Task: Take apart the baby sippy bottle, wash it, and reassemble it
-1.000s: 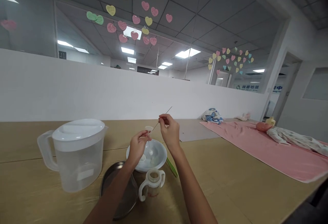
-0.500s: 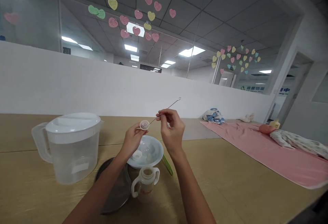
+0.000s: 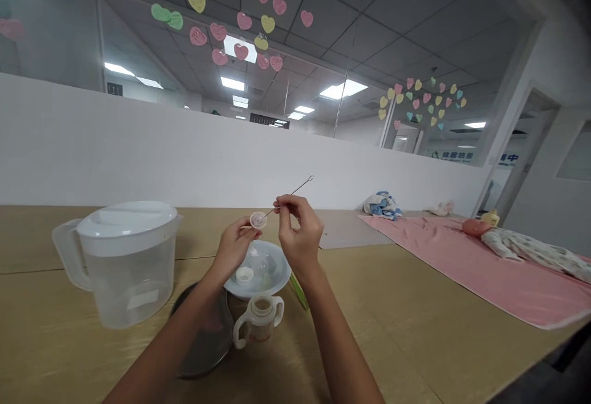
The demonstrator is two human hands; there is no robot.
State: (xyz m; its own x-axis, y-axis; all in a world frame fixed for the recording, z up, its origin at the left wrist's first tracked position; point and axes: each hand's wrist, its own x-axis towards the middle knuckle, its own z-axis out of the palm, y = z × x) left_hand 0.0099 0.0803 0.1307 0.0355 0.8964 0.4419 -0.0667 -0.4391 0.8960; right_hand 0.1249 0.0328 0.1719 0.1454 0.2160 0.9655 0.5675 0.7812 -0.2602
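Note:
My left hand (image 3: 234, 245) is closed round the edge of a bottle nipple (image 3: 258, 220), small, round and whitish, its open side facing me. In my right hand (image 3: 301, 231) a thin wire brush (image 3: 300, 186) is pinched, slanting up to a small loop at its far end. The brush's lower end reaches into the nipple; its bristles are hard to make out. Below my hands stands a pale bowl (image 3: 277, 268) with a white bottle cap or ring (image 3: 244, 275) and some water in it. An uncovered baby bottle (image 3: 261, 327) with two handles stands in front of the bowl.
A large lidded plastic pitcher (image 3: 132, 274) stands on the left. Beneath my left forearm lies a dark tray (image 3: 207, 345). A green-handled tool (image 3: 299, 292) lies beside the bowl. To the right are a pink cloth (image 3: 443, 256), a doll in patterned clothes (image 3: 530, 250) and a crumpled towel (image 3: 382, 206).
The view has shifted slightly. The nipple has tilted a little in my left hand, and my right hand with the brush has moved slightly closer to it.

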